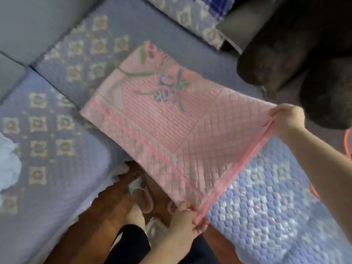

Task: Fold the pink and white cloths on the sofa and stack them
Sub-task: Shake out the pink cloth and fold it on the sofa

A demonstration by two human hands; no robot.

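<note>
A pink quilted cloth point(167, 119) with a green and blue flower print is stretched out over the sofa seat, its far end lying on the cushions. My left hand point(187, 218) pinches its near corner by the pink trim. My right hand point(287, 117) grips the opposite corner of that same edge, so the trim runs taut between both hands. A white cloth point(8, 161) lies crumpled at the left edge of the sofa.
The sofa point(57, 111) has purple patterned cushions on both sides of a gap. My feet in white slippers point(142, 193) stand on the brown floor there. A dark bulky object point(297, 54) sits at the upper right. An orange cord point(347, 143) hangs at the right edge.
</note>
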